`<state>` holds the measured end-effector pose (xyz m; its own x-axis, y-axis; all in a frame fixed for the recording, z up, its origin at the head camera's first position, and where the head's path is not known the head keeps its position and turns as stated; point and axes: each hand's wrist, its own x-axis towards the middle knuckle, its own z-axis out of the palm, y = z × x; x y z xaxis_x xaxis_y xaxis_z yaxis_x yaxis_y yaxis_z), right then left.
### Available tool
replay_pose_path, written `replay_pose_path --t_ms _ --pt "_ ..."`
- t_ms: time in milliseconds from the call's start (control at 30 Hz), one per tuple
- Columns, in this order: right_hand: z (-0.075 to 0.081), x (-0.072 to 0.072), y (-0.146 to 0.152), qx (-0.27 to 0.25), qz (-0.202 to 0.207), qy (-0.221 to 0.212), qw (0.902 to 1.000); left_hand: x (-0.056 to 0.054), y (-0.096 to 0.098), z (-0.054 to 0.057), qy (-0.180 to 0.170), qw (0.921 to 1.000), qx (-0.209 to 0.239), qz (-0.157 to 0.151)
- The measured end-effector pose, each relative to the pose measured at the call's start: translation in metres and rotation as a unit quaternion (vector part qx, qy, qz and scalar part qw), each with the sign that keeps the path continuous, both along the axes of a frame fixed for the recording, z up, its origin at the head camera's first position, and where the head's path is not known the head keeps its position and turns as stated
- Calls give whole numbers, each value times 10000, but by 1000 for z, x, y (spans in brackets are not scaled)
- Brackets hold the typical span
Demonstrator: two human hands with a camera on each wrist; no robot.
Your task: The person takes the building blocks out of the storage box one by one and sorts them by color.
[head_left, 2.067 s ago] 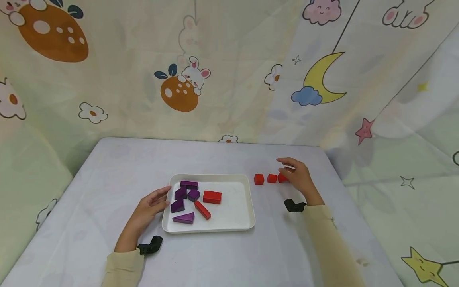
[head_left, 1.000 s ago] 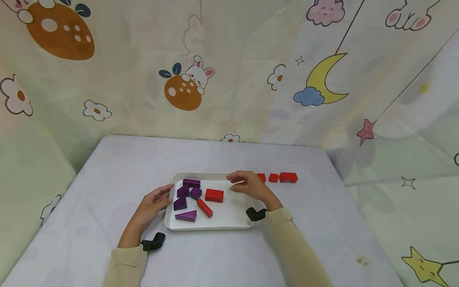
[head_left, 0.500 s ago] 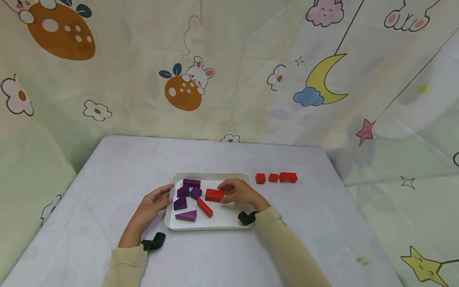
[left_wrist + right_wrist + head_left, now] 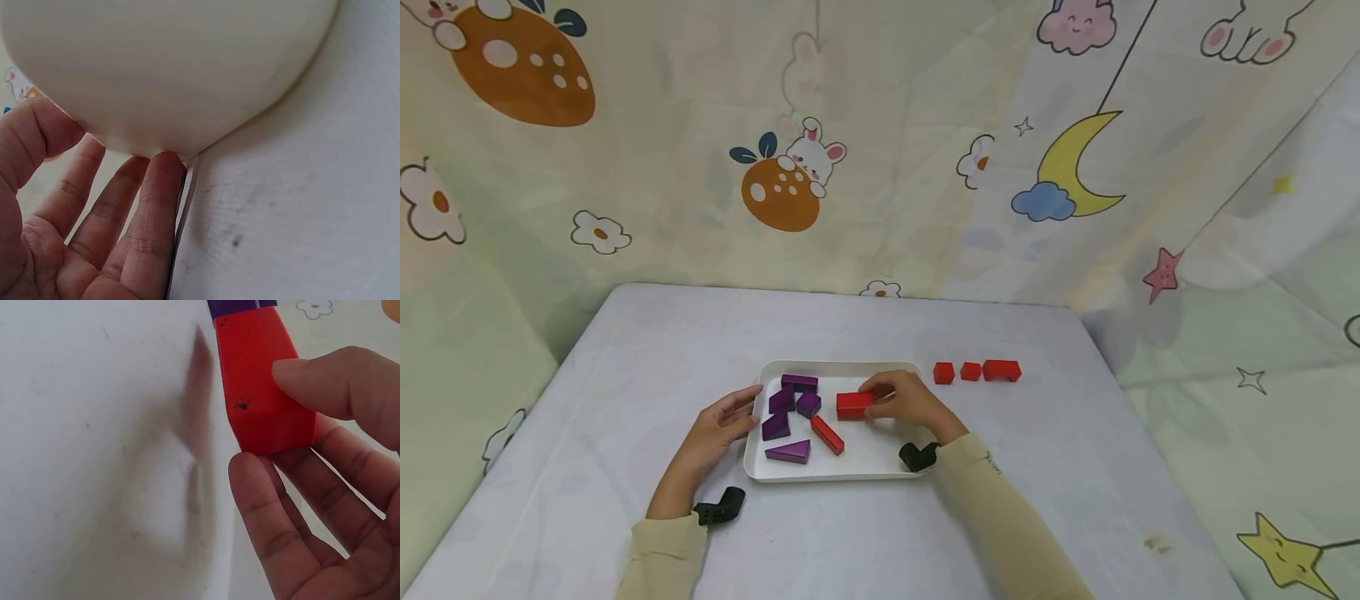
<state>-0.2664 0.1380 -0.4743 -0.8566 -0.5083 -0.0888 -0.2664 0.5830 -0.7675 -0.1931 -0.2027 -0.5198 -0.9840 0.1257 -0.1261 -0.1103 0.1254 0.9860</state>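
Note:
My right hand (image 4: 908,402) pinches the right end of a red rectangular block (image 4: 852,406) over the white tray (image 4: 880,462). In the right wrist view the thumb lies on one face of the red block (image 4: 253,365) and the fingers are on its other side. A slim red block (image 4: 827,435) lies in the tray just in front of it. At the tray's left edge rests my left hand (image 4: 718,425). Seen from the left wrist, its fairly straight fingers (image 4: 159,194) and thumb touch the outer wall of the tray (image 4: 162,75).
Several purple blocks, among them a flat wedge (image 4: 787,452) and a bar (image 4: 799,382), fill the tray's left side. On the table right of the tray stand two small red blocks, one a near cube (image 4: 943,372), and a red arch block (image 4: 1002,370).
My right hand came from the red arch block across to the tray and took hold of the rectangular red block, which has shifted slightly right. The left hand stays at the tray's edge.

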Motion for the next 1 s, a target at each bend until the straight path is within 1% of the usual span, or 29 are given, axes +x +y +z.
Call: replay_pose_path --t_ms 100,200,433,533,633,867,1000 --pt "5 0 9 -139 46 93 9999 0 0 -1 -39 9999 -105 52" --pt "11 0 19 -336 56 85 9994 -1 0 -2 -95 9997 -196 76" --pt "24 -2 50 -991 -94 24 9950 -1 0 -1 -83 9995 -284 89" --pt "28 -3 63 -1151 -168 65 9932 0 0 -1 -80 9995 -299 67" --pt "32 -5 74 -1190 -233 155 9925 0 -1 -1 -118 9994 -307 74" --pt "41 -7 109 -1374 -437 132 9895 0 0 -1 -183 9992 -345 77" --pt "45 -9 133 -1282 -618 256 9895 0 0 -1 -194 9992 -335 72"
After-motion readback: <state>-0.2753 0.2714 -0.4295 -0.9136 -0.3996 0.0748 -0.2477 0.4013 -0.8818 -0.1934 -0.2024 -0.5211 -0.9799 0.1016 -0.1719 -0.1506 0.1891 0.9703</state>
